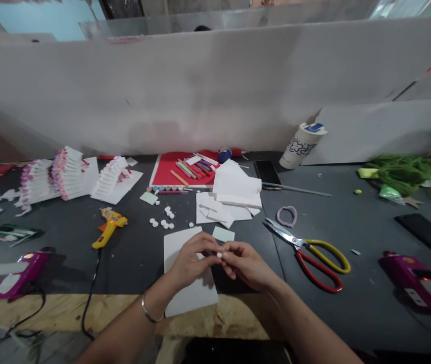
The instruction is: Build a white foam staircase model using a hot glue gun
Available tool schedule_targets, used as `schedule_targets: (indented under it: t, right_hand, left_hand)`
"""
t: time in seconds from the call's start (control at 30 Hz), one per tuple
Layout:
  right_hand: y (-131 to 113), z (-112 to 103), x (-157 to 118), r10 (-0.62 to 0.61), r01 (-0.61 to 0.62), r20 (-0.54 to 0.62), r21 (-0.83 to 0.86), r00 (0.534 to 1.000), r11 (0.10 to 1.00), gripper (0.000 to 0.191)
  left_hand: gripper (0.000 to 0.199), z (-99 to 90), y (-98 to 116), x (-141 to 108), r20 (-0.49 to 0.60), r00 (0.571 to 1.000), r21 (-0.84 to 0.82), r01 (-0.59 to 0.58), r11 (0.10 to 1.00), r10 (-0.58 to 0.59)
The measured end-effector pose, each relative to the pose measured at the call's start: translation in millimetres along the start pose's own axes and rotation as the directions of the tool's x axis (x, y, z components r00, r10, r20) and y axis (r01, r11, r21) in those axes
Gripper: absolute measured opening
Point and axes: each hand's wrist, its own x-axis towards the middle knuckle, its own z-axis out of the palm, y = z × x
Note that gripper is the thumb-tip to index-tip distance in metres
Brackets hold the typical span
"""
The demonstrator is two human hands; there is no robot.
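Observation:
Both my hands meet over the front of the table, pinching a small white piece (219, 255) between the fingertips. My left hand (196, 253), with a bangle on its wrist, holds it from the left, and my right hand (243, 260) from the right. Too little of the piece shows to tell its material. Under my left hand lies a white sheet (188, 298). Just beyond the fingers is a pale green pad (223, 234). Several small white rolled pieces (167, 224) are scattered past the sheet.
To the right lie large scissors (298, 242) and a purple ring-shaped band (287, 216). A yellow glue gun (109, 227) with a cord rests on the left. Cut white sheets (234, 197), a phone (267, 172) and a tilted cup (301, 146) stand farther back.

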Motion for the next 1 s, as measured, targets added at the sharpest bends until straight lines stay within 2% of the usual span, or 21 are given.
schedule_targets:
  t: [0.17,0.33,0.47,0.53,0.6,0.67,0.73,0.87,0.93,1.0]
  right_hand:
    - [-1,-2,1,0.028,-0.030,-0.032,-0.061,0.999,0.998,0.044]
    - [-4,-5,1,0.031,-0.044,-0.083,-0.157,0.996,0.987,0.044]
    - [2,-6,3,-0.017,-0.022,-0.140,-0.273,0.990,0.962,0.045]
    - [6,-7,4,-0.045,-0.008,-0.153,-0.332,0.987,0.943,0.044]
    - [8,-8,5,-0.062,0.003,-0.156,-0.356,0.986,0.934,0.044]
    - [7,-7,5,-0.074,0.017,-0.157,-0.337,0.985,0.941,0.046]
    - [4,-6,4,-0.072,0.028,-0.152,-0.275,0.986,0.961,0.047]
    - [0,-3,4,0.011,-0.014,-0.042,-0.078,0.999,0.997,0.047]
    - [2,-3,5,0.057,-0.056,0.032,-0.011,0.998,0.998,0.048]
    - [4,-5,7,0.080,-0.081,0.067,0.011,0.994,0.997,0.046]
  left_hand:
    - [0.021,-4.8,2,2,-0.005,0.998,0.150,-0.069,0.986,0.070]
    - [0.015,-11.6,0,2,0.125,0.984,0.360,-0.161,0.919,0.123]
    - [0.021,-9.0,-2,-3,0.253,0.956,0.639,-0.280,0.717,0.148]
    - [0.024,-4.8,-1,-6,0.281,0.946,0.726,-0.321,0.608,0.164]
    - [0.025,-0.8,0,-8,0.267,0.945,0.765,-0.328,0.555,0.191]
    - [0.024,1.4,0,-9,0.211,0.954,0.759,-0.297,0.580,0.213]
    - [0.021,1.4,0,-8,0.133,0.969,0.686,-0.242,0.686,0.209]
    - [0.019,-1.3,-1,-4,0.025,0.987,0.359,-0.154,0.920,0.156]
    - [0.021,-2.2,0,-2,0.006,0.993,0.222,-0.114,0.968,0.115]
    - [0.023,-2.4,1,-1,-0.004,0.996,0.165,-0.087,0.983,0.089]
